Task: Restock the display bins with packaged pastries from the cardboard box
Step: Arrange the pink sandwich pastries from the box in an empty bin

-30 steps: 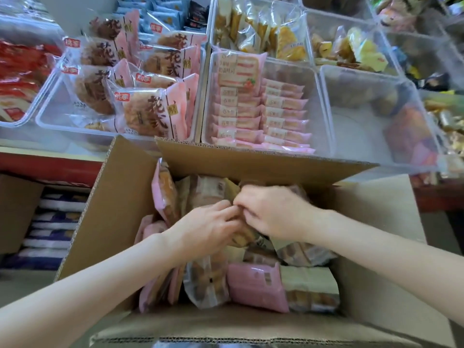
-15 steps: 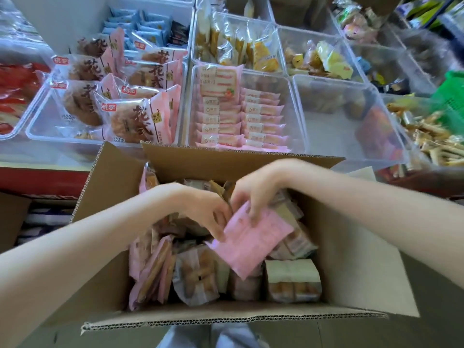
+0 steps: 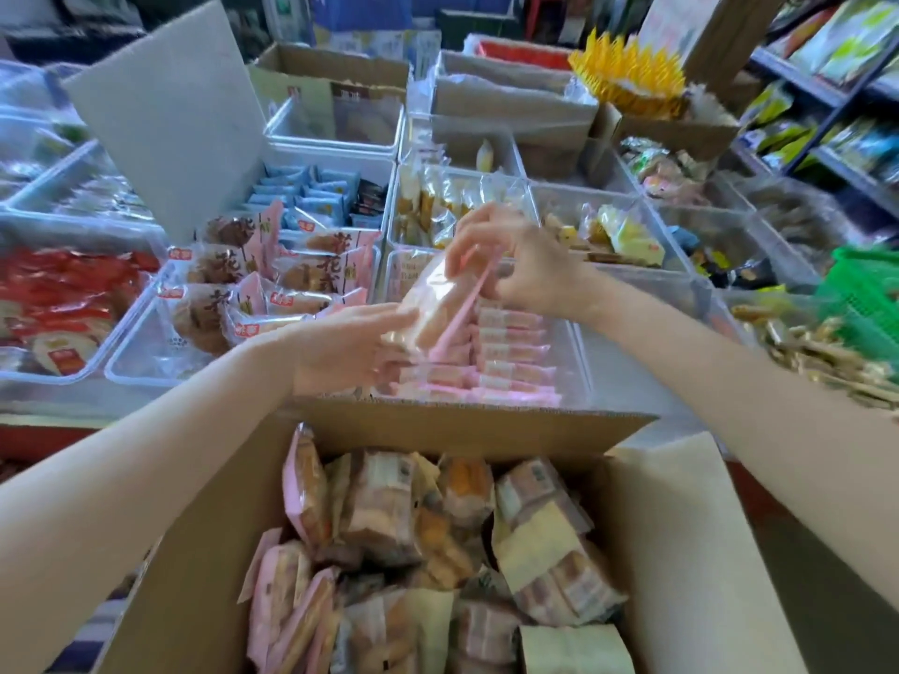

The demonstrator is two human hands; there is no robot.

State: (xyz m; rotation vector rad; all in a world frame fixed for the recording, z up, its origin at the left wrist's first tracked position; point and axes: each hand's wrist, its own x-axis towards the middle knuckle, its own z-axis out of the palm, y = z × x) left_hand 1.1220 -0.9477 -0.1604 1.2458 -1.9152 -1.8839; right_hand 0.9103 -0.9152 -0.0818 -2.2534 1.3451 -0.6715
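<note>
Counter (image 3: 58, 411): carries rows of clear bins of packaged snacks, reaching back to cardboard trays and shelves.
Box (image 3: 681, 552): open cardboard, nearest the camera, its far flap against the counter edge; full of jumbled pastry packs in pink and tan wrappers.
Pink bin (image 3: 579, 355): clear, straight beyond the box flap; holds neat rows of flat pink packs.
Left bin (image 3: 141, 352): beside the pink bin; holds round pastries in pink-and-clear wrappers with dark lettering.
Red packs (image 3: 53, 299): in the bin at far left.
Basket (image 3: 866, 289): green, at the right edge above a heap of gold-wrapped sweets.
Left hand (image 3: 348, 347): above the near end of the pink bin; grip curled under the lower end of the pack.
Right hand (image 3: 515, 265): above the pink bin; grip pinched on the pack's upper edge.
Pack (image 3: 438, 304): pink-edged clear wrapper with a pale pastry inside, tilted, held between both hands over the pink bin, blurred.
</note>
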